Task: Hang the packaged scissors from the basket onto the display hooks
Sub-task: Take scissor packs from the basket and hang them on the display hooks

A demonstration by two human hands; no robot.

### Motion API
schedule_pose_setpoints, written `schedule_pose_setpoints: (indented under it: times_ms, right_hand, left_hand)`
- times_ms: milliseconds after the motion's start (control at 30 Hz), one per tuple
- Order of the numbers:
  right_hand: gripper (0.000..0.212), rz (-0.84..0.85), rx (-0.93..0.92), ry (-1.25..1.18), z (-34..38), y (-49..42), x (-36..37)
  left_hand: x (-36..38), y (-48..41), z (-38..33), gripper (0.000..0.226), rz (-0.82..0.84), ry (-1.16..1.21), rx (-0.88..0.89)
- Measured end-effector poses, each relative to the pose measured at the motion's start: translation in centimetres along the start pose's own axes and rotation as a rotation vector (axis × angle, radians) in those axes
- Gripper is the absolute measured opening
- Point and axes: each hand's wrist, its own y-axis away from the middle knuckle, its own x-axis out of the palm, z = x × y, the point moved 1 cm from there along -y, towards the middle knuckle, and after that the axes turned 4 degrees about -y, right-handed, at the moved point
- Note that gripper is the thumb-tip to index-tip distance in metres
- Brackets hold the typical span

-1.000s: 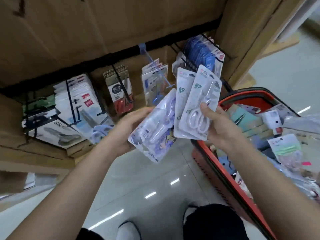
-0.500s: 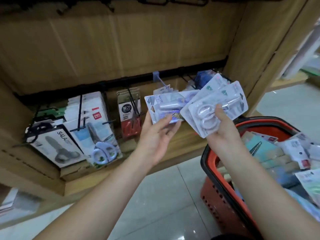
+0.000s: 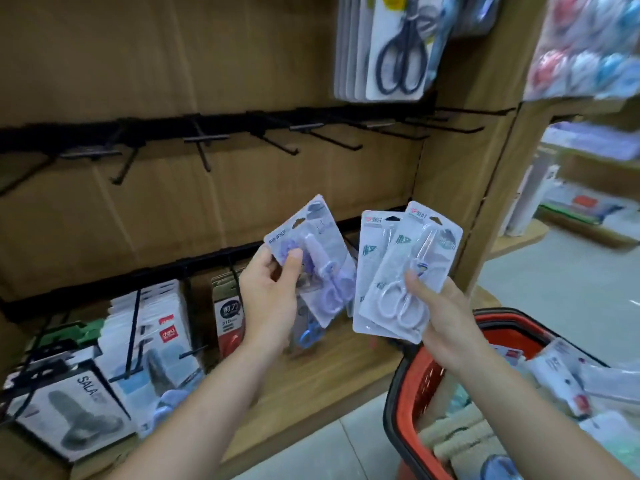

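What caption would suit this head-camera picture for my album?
Left hand holds a purple scissors pack, right hand holds two white scissors packs, facing empty display hooks, red basket alongside.

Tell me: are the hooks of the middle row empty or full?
Empty. The middle-row hooks stick out bare from their rail, while bottom-row packs and upper packs hang on theirs.

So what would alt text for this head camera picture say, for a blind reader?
A person's left hand holds a pack of purple scissors and the right hand holds two packs of white scissors before a row of empty black hooks. A red basket of more packaged goods sits at lower right.
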Motion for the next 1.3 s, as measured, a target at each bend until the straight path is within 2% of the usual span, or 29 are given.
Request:
schedule_pose_setpoints:
  times_ms: [100, 267, 400, 500, 600, 733, 833, 1000, 1133, 1200, 1300]
  right_hand:
    - [0.048, -0.005, -0.070, 0.008, 2.5, -1.2, -0.3]
    - [0.051, -0.054, -0.179, -0.095, 6.1, -3.1, -3.1]
    - [0.056, -0.084, -0.187, -0.162, 7.4, -4.7, -5.8]
    - [0.069, -0.060, -0.158, -0.262, 8.5, -5.5, -6.5]
    - [0.039, -0.016, -0.121, -0.342, 9.8, -7.2, -7.7]
    - [0.052, -0.076, -0.211, -0.378, 11.3, -9.9, -9.7]
    - [0.052, -0.075, -0.280, -0.371, 12.0, -11.8, -11.2]
    - [0.055, -0.056, -0.363, -0.260, 13.3, -13.1, -11.3]
    - [0.071, -0.206, -0.416, -0.078, 13.4, -13.7, -11.5]
    - [0.063, -0.238, -0.414, -0.040, 13.0, -13.6, -12.2]
    - [0.068, -0.125, -0.359, -0.110, 12.3, -13.0, -13.4]
  left_hand:
    - [1.8, -1.7, -1.3, 0.015, 0.084, -0.113, 0.111]
    - [5.4, -2.8, -2.5, 0.015, 0.163, -0.165, 0.162]
    - [8.0, -2.8, -4.3, 0.016, 0.229, -0.162, 0.205]
    - [10.3, -3.3, -5.6, 0.015, 0.261, -0.220, 0.264]
    - [12.8, -4.0, -6.0, 0.016, 0.254, -0.295, 0.298]
    - [15.3, -4.6, -5.2, 0.019, 0.261, -0.363, 0.310]
    - [16.7, -4.8, -4.8, 0.015, 0.257, -0.356, 0.288]
    - [18.8, -4.9, -4.5, 0.025, 0.252, -0.337, 0.250]
    - [19.3, -4.6, -3.9, 0.031, 0.261, -0.339, 0.234]
    - [19.2, -4.6, -3.6, 0.030, 0.257, -0.340, 0.233]
    - [18.8, -4.6, -3.3, 0.027, 0.237, -0.303, 0.209]
